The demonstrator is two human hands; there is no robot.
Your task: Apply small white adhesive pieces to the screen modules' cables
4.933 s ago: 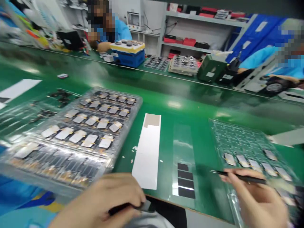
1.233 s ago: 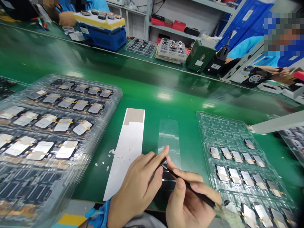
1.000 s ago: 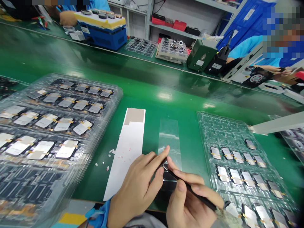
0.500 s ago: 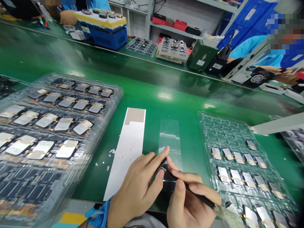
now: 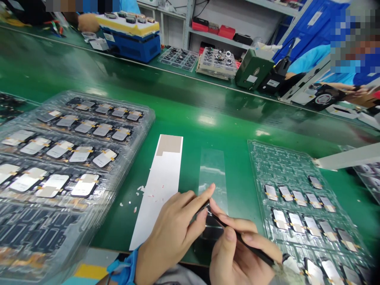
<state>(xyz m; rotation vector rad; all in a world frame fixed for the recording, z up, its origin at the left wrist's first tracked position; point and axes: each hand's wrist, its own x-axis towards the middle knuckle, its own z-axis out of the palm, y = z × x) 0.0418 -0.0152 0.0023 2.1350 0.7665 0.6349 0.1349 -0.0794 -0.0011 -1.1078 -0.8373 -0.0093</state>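
Observation:
My left hand [image 5: 173, 233] is closed in a pinch, thumb and forefinger meeting on a small dark part [image 5: 203, 206] at the near end of a clear film strip [image 5: 212, 174]. My right hand [image 5: 240, 253] grips black tweezers [image 5: 237, 240] whose tips touch that same part beside my left fingertips. Dark rectangular pads [image 5: 212, 227] lie on the strip just under both hands. What exactly the left fingers hold is mostly hidden.
A stack of clear trays [image 5: 130, 134] of silver parts stands at left, a white paper strip [image 5: 160, 186] lies mid-table, and a clear tray [image 5: 285, 166] partly filled with parts lies at right. Across the green belt [image 5: 118, 83] sit a blue-yellow box [image 5: 132, 33], parts trays and other workers.
Since the oldest frame both hands have come together over the film strip. Over the last second they hold nearly still, with the view shifting slightly.

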